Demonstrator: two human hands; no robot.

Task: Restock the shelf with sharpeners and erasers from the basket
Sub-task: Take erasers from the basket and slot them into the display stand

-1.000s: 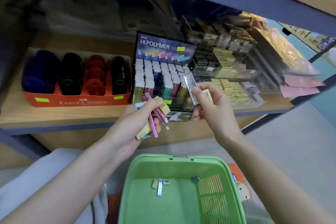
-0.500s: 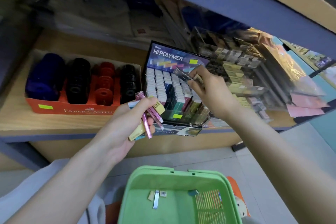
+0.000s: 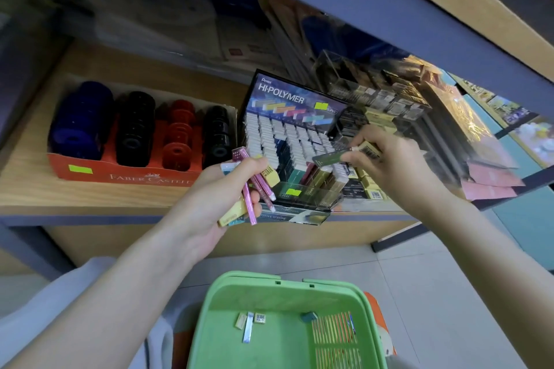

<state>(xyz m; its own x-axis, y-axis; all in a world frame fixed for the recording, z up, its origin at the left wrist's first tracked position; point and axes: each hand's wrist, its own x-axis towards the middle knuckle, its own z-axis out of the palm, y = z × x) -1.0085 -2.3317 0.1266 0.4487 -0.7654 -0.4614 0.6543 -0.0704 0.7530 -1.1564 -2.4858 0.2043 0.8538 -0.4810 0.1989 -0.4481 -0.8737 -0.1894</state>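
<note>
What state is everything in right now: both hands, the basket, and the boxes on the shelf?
Left hand: grips an eraser bundle, pink and yellow.
Right hand: pinches a green eraser at the display box.
Display box: lid up, rows nearly full.
Sharpener tray: holds four rows of sharpeners.
Basket: nearly empty, a few small items on its floor.

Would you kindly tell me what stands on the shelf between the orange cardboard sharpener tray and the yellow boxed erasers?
Head view: the black Hi-Polymer display box of slim erasers stands between the orange sharpener tray and the yellow boxed erasers.
</note>
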